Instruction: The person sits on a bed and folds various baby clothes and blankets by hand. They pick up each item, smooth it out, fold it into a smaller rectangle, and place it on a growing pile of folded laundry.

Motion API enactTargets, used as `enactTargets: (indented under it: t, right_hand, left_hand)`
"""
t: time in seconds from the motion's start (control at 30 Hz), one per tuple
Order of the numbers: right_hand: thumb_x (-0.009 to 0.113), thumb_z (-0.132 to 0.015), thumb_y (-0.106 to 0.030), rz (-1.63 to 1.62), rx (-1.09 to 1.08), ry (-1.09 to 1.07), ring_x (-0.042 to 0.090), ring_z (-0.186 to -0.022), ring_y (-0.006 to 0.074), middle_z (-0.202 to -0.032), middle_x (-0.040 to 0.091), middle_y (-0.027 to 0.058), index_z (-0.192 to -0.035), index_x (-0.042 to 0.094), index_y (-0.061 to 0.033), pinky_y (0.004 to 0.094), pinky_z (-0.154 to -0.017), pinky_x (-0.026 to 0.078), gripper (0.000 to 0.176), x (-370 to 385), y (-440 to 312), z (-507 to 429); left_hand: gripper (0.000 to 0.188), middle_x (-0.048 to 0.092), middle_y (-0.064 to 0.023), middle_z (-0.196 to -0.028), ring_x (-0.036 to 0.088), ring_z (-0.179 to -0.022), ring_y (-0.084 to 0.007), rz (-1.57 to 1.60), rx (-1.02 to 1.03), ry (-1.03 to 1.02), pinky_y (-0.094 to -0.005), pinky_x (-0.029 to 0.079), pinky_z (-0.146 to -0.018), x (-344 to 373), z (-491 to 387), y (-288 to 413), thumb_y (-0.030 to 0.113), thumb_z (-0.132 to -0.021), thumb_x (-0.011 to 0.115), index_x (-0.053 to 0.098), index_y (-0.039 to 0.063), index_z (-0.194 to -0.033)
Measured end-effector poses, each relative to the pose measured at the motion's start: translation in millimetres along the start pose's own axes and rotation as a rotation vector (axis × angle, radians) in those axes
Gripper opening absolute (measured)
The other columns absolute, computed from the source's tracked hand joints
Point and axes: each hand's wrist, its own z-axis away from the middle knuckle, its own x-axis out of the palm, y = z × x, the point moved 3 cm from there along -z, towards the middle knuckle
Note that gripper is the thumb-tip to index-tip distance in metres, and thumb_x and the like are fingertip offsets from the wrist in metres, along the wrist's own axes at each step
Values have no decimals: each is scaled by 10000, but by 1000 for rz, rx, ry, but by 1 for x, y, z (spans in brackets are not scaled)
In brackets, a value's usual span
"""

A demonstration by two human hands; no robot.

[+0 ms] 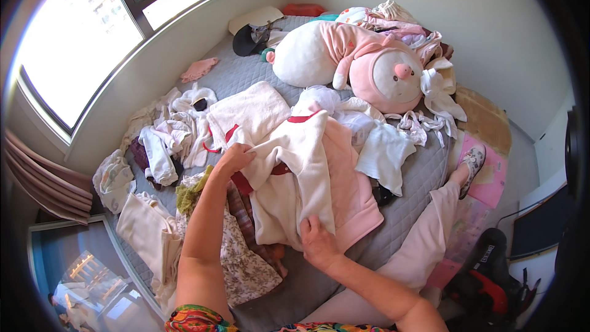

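A cream fleece garment with red trim (pixel 313 166) lies spread before me on the bed, partly over a pink padded garment (pixel 345 184). My left hand (pixel 236 159) grips it near the upper left, beside a red-edged part. Lower down, my right hand (pixel 318 240) pinches its bottom edge. Under and beside my left forearm are a floral cloth garment (pixel 244 263), a plaid garment (pixel 244 210) and a green knitted piece (pixel 189 197). A folded white fleece item (pixel 253 110) sits just beyond my left hand.
Piles of baby clothes (pixel 170 133) cover the left of the grey quilted bedspread (pixel 415 212). A large pink-and-white plush toy (pixel 350 60) lies at the back, near a black cap (pixel 246 41). A light blue garment (pixel 385 152) is at right. A glass-fronted frame (pixel 87 267) stands lower left.
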Motion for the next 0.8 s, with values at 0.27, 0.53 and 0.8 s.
enactTargets:
  t: [0.27,0.53,0.8]
  right_hand:
    - [658,-722,-45,-94,-57,45,562,-939,360,-1048,469,176,-1129,463,37,427,-769,515,458,9,4,8]
    - [714,-797,-252,-273,-40,371,521,-1058,396,-1151,512,241,-1206,480,37,440,-906,452,553,-19,56,14]
    - [731,-818,-315,-860,264,225,555,-1096,315,-1186,553,221,-1275,452,40,400,-948,438,643,-3,70,-7]
  left_hand:
    - [359,695,-192,-820,684,-778,-320,38,-138,344,-399,515,-735,-6,-6,-5,319,-777,594,715,42,-971]
    - [581,588,-152,-1285,533,-1209,-337,-534,-93,61,-416,376,-1038,-10,22,43,448,-807,617,568,138,-1295]
    - [651,686,-84,-916,640,-832,-225,49,140,51,-399,454,-814,48,-47,146,576,-731,711,676,50,-1114]
